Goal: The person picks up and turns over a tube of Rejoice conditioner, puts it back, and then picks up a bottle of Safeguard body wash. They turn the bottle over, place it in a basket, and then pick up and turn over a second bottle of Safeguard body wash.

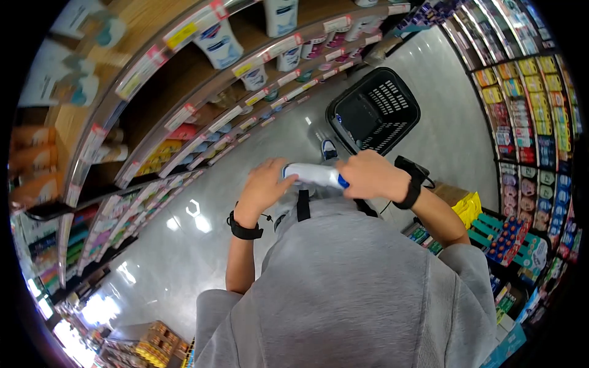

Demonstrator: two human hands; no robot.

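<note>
A white bottle (pixel 314 174) with blue ends lies sideways in front of my chest, between both hands. My left hand (pixel 265 184) has its fingers and thumb around one end. At the other end, by the blue cap, my right hand (pixel 373 175) is closed. Each wrist wears a black band. Beyond the hands, a black shopping basket (pixel 402 116) rests on the grey floor, with a dark flat item inside. One shoe (pixel 329 149) shows just past the bottle.
Curved shelves (pixel 221 122) with white bottles and price tags run along the left. On the right stand racks (pixel 521 110) of colourful packages. A yellow bag (pixel 468 210) and a teal display (pixel 486 232) are near my right elbow.
</note>
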